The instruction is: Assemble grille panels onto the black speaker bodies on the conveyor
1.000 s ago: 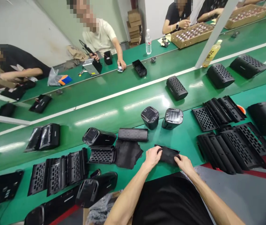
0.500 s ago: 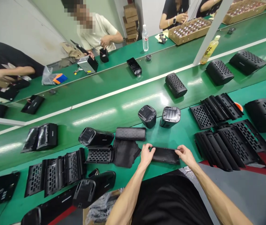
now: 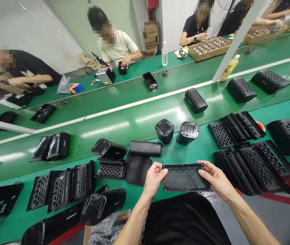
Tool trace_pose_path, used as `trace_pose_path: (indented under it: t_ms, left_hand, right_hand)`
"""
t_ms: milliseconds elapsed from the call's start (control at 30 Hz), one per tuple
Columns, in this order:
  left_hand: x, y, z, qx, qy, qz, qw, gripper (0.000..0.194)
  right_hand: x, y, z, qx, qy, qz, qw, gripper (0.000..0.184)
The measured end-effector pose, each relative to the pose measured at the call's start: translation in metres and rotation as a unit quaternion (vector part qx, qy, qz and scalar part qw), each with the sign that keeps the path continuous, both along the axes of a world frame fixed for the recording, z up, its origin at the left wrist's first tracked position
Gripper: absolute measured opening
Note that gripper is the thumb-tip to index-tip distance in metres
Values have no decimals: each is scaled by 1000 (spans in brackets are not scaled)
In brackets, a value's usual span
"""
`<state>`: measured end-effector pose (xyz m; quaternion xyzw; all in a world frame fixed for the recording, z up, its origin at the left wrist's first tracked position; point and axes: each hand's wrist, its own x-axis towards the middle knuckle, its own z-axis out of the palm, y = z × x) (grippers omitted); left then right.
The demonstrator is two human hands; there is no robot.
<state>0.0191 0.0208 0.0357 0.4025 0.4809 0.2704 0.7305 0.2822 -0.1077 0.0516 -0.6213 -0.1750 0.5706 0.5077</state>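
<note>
Between my two hands I hold a black slotted grille panel (image 3: 186, 178), its inner side facing me and dark mesh lying over the slots. My left hand (image 3: 154, 177) pinches its left end between thumb and fingers. At the right end, my right hand (image 3: 215, 177) grips with the thumb on the inner face. To the left of my left hand lies dark mesh cloth (image 3: 138, 170), with another grille panel (image 3: 145, 148) just behind it. Two upright black speaker housings, one left (image 3: 164, 131) and one right (image 3: 188, 132), stand beyond my hands.
Grille panels are stacked at right (image 3: 239, 170) and in a row at left (image 3: 60, 187). Several black housings (image 3: 196, 100) sit along the green conveyor (image 3: 124, 119). A white post (image 3: 233, 47) rises by a yellow bottle (image 3: 229, 68). Co-workers sit across the line.
Both hands have raised the grille panel off the table and tilted it, so its mesh-covered inner side shows more fully. The head view has shifted slightly upward and left.
</note>
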Motion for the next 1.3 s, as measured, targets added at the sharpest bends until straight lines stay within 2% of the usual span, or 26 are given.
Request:
trace_pose_path:
  t_ms: [133,267,400,633,1000,1300]
  left_hand:
    - [-6,-2,8,-9,-24,35,999,46]
    - [-9,-2,10,15,-22,58,998,43]
    - [-10,-1,12,9,-27,60,998,40]
    - [-14,1,22,-19,-85,2,996,44]
    - [-12,4,23,-28,-105,2,994,45]
    - [-16,4,22,-23,-93,-1,995,49]
  right_hand:
    - [-7,5,12,-3,48,-12,999,49]
    - [-12,7,20,1,66,-9,998,49]
    - [-13,9,24,-1,67,-8,998,47]
    - [-13,10,21,-3,89,-22,996,47]
    - [-11,10,15,0,89,-26,996,40]
    - [-13,15,17,-1,83,-20,996,42]
